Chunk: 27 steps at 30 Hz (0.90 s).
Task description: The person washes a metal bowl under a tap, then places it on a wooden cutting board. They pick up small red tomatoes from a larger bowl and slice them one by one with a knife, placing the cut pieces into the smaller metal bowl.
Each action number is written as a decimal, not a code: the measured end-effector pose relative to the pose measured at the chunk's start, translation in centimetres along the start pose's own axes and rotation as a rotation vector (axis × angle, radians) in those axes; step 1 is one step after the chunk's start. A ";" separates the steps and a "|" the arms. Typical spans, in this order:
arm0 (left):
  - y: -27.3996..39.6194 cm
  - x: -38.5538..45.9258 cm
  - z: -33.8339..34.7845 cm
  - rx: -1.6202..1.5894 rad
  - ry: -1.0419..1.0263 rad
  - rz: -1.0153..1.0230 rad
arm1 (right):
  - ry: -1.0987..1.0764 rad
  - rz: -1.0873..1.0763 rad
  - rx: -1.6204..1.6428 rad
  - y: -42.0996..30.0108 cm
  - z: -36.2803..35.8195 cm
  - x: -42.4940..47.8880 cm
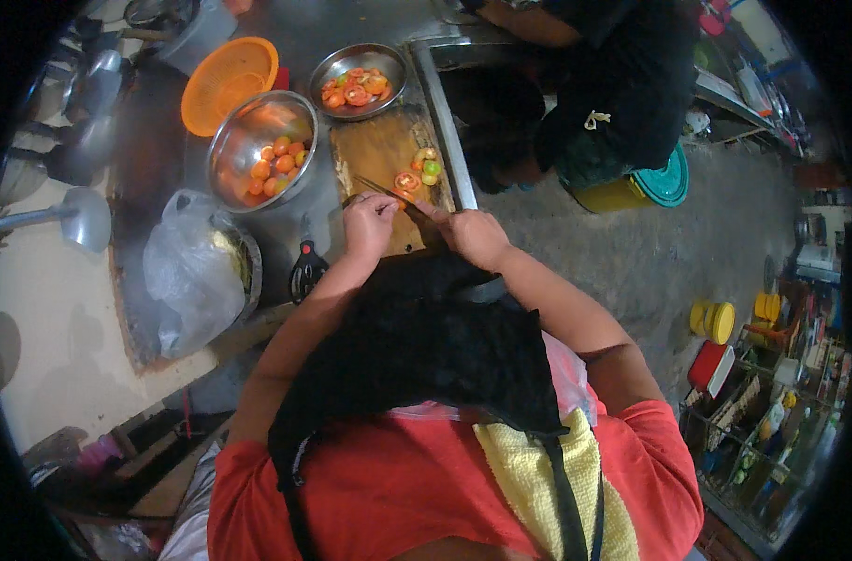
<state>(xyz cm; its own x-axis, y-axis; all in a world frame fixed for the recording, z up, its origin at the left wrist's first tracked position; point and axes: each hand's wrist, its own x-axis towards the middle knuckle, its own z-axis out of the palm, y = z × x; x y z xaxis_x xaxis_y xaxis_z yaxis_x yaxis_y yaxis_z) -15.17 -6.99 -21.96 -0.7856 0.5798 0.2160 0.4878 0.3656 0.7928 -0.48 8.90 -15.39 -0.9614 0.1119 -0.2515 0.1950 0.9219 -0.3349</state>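
A wooden cutting board [370, 151] lies before me at the counter's edge. My right hand [471, 235] grips a knife [375, 186] whose blade points up and left across the board. Under the blade is a piece of tomato [402, 196], with the fingers of my left hand [370, 221] pressed against it. One cut tomato slice [407, 181] lies just beyond the blade. Tomato end pieces [426, 165], some green, are gathered near the board's right edge. Whole small tomatoes [284, 163] fill part of a steel bowl [222, 151] to the left. Sliced tomatoes [356, 88] sit in a steel dish [396, 59] behind the board.
An orange plastic basket [222, 80] leans behind the bowl. On my left are a plastic bag [191, 273] and a black-handled tool [307, 270]. Ladles [86, 217] hang along the wall. Another person [608, 91] is at the upper right, beside a teal-lidded bucket [663, 179].
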 end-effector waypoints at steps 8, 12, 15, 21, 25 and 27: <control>0.3 -0.3 0.3 0.010 -0.007 -0.149 | 0.018 0.071 0.027 0.1 -0.1 -1.5; -0.3 -0.3 0.4 0.036 0.005 -0.097 | -0.051 0.082 0.003 -0.1 -0.4 -1.1; 0.0 -0.2 0.3 0.029 -0.015 -0.101 | -0.001 -0.001 -0.002 -0.5 -0.8 -0.4; -0.6 -0.3 0.6 0.043 -0.017 -0.079 | -0.041 -0.002 -0.006 -0.1 0.1 1.5; 2.1 0.6 -0.3 -0.024 -0.067 -0.207 | 0.112 0.078 0.104 0.2 -0.7 -0.2; 2.8 1.1 -0.5 0.042 -0.110 -0.159 | 0.194 0.102 0.124 0.5 -1.0 -0.7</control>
<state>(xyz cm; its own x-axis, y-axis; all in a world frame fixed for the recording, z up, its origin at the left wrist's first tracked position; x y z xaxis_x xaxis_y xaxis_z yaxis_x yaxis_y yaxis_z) -14.82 -5.69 -19.23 -0.8089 0.5875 0.0244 0.3781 0.4879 0.7868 0.06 9.67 -14.47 -0.9525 0.2821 -0.1147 0.3036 0.8508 -0.4290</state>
